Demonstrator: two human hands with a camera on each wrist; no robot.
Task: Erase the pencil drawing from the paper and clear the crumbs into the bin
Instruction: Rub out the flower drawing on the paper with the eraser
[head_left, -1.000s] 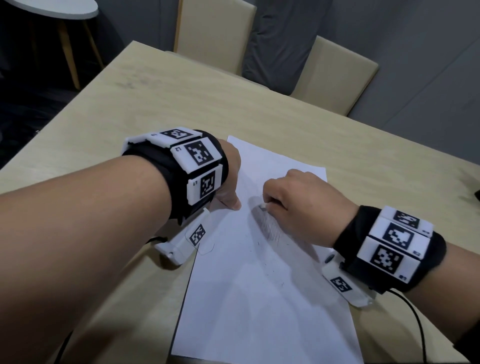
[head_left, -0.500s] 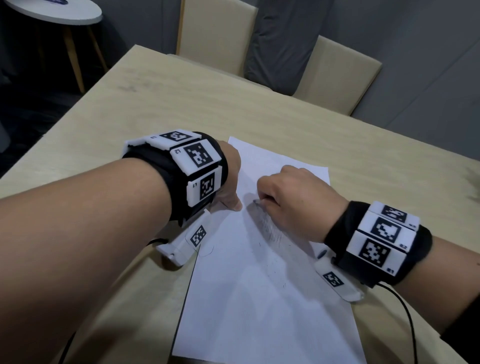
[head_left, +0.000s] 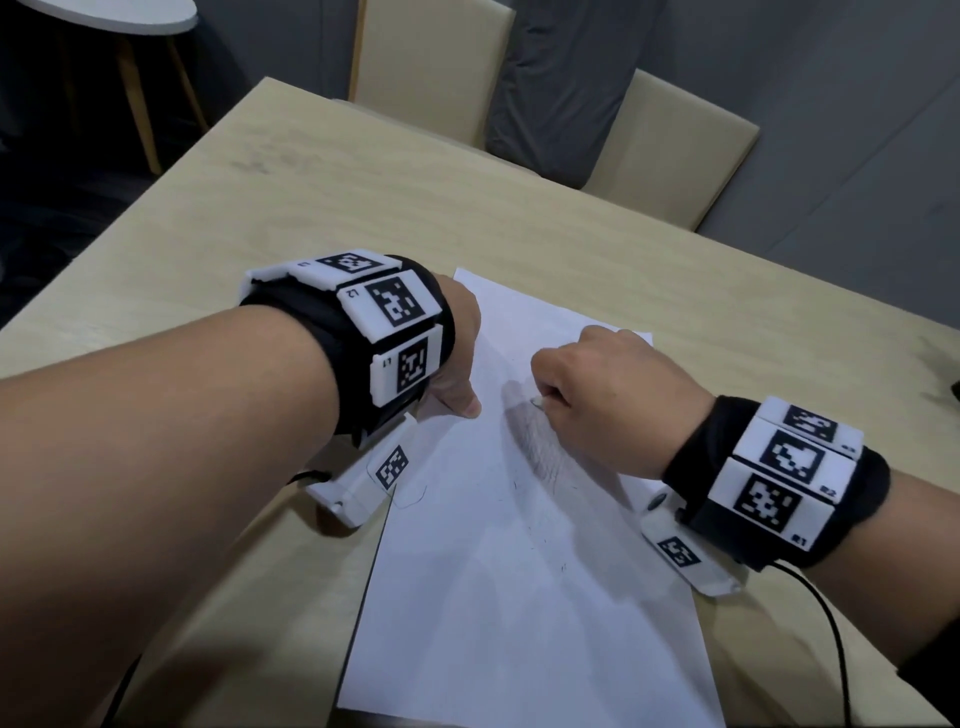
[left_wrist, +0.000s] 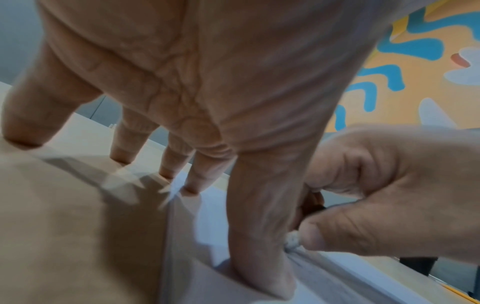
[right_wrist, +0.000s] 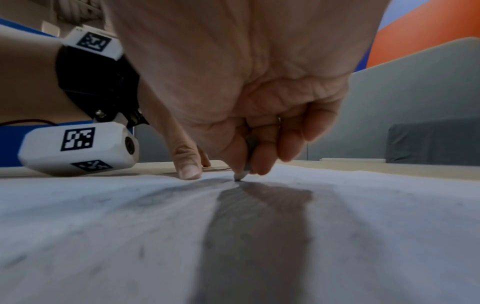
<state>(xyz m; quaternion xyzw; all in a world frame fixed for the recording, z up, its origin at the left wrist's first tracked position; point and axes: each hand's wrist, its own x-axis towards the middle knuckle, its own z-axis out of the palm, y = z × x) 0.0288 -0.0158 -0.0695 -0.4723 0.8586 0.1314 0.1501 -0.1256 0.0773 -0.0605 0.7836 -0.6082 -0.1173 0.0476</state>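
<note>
Paper: white rectangular sheet of paper (head_left: 519, 571) is lying flat on the pale wooden table (head_left: 311, 208), filling the lower centre of the head view and running off the bottom edge.
Pencil drawing: grey smudged pencil marks (head_left: 540, 447) are showing in the middle of the sheet, just below and left of the right hand; in the right wrist view they are spreading as a dull grey haze over the paper's surface.
Crumbs: small dark specks (head_left: 563, 566) are lying scattered on the sheet below the smudge.
Eraser: small greyish-white eraser stub (left_wrist: 293, 239) is touching the paper with its tip, at the centre of the right wrist view (right_wrist: 240, 174).
Right hand: right hand (head_left: 608, 400) is sitting at centre right of the head view, its thumb and curled fingers (right_wrist: 262, 160) pinching the eraser, and the other fingers are tucked in beside them.
Left hand: left hand (head_left: 457, 358) is sitting at centre left of the head view, on the sheet's left edge; its fingers (left_wrist: 137, 142) are spread and straight, the tips pressing down on table and paper, with the thumb (left_wrist: 262, 236) flat on the sheet just beside the eraser.
Wrist bands: black bands with white marker blocks (head_left: 384, 332) are wrapping both wrists.
Chairs: two beige padded chairs (head_left: 431, 62) are standing beyond the table's far edge, at the upper centre of the head view.
</note>
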